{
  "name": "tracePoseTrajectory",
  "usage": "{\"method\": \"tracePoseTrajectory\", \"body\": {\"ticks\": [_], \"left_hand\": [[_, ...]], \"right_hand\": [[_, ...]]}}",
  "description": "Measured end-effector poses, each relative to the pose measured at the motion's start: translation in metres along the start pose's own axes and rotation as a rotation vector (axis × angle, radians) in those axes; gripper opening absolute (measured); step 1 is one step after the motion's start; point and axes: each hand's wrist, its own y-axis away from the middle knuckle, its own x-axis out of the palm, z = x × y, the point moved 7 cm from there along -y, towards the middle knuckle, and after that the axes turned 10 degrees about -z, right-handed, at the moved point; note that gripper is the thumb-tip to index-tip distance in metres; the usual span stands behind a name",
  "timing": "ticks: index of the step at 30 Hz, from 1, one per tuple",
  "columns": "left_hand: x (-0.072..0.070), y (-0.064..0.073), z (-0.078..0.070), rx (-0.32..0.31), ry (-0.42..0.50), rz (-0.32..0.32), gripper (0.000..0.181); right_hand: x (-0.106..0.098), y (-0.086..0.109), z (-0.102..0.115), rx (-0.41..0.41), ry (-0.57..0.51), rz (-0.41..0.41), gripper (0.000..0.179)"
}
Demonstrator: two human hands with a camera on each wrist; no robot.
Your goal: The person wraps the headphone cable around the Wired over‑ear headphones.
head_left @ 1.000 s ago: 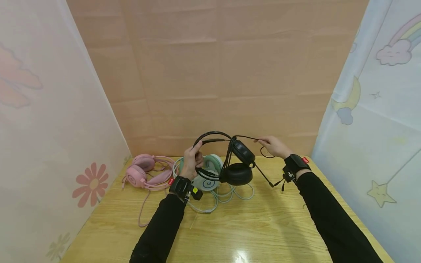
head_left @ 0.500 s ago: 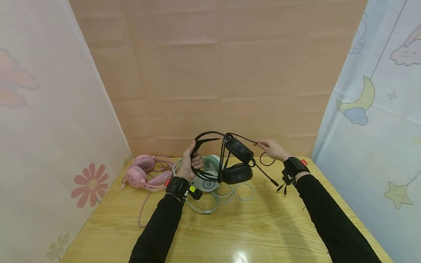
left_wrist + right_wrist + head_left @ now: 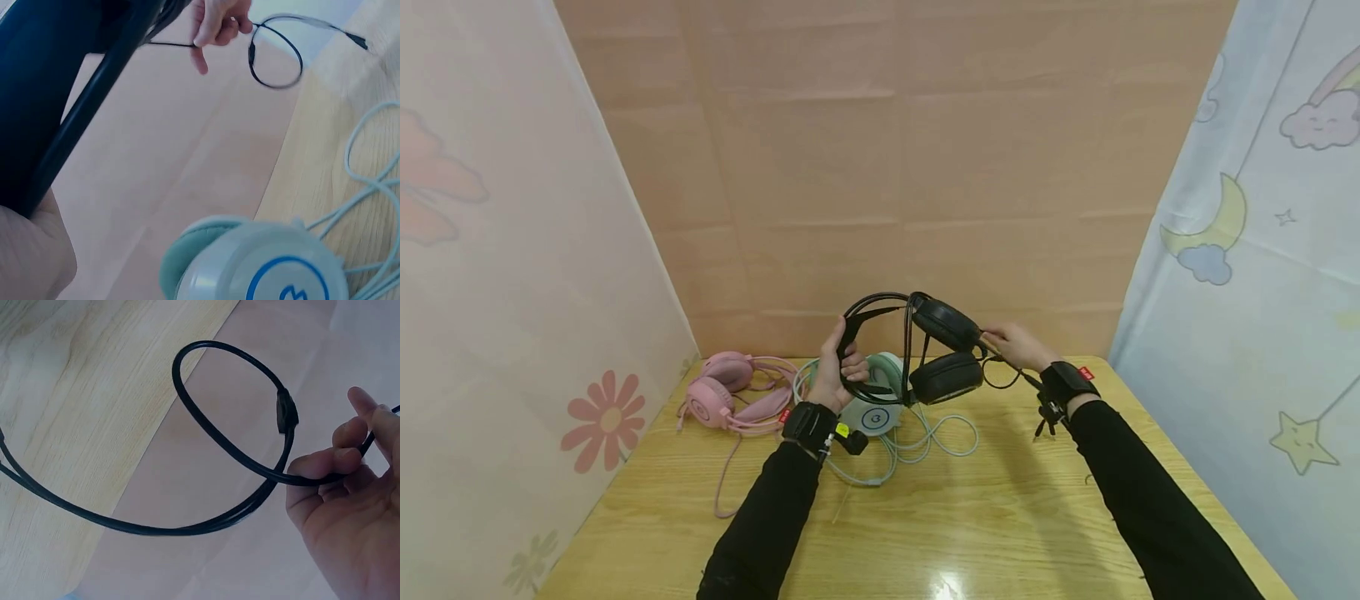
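Black headphones (image 3: 946, 377) are held up above the table, ear cups to the right. My left hand (image 3: 837, 371) grips their headband, thumb up along its inner side. Several strands of the black cable (image 3: 215, 434) wrap round the band close to the cups. Just right of the cups, my right hand (image 3: 1021, 346) pinches this cable between thumb and fingers. In the right wrist view the cable loops out of the right hand (image 3: 350, 500) past a small slider and splits into two at the left edge. Its plug ends hang below the right wrist in the head view.
Pink headphones (image 3: 711, 400) lie on the wooden table (image 3: 970, 525) at the back left. Mint-green headphones (image 3: 281, 262) with a loosely coiled cable (image 3: 951, 450) lie behind and below the left hand. Beige, pink-white and pale blue sheets wall the table in.
The right hand has come slightly left and down, closer to the ear cups. The black headphones have risen a little, and the cable between them and the right hand is shorter.
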Motion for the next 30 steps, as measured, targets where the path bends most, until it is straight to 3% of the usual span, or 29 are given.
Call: {"method": "tracePoseTrajectory", "body": {"ticks": [5,11,21,30], "left_hand": [[-0.004,-0.002,0.004,-0.020,0.068,-0.056,0.058],[-0.001,0.001,0.006,-0.021,0.139,-0.102,0.059],[0.003,0.007,0.003,0.066,0.316,-0.241,0.060],[0.000,0.008,0.000,0.163,0.396,-0.375,0.061]], "right_hand": [[0.005,0.000,-0.003,0.039,-0.010,0.019,0.037],[0.013,0.000,-0.015,0.126,-0.145,0.071,0.040],[0.019,0.009,-0.016,0.052,-0.003,0.063,0.034],[0.023,0.017,-0.008,0.015,0.004,0.081,0.029]]}}
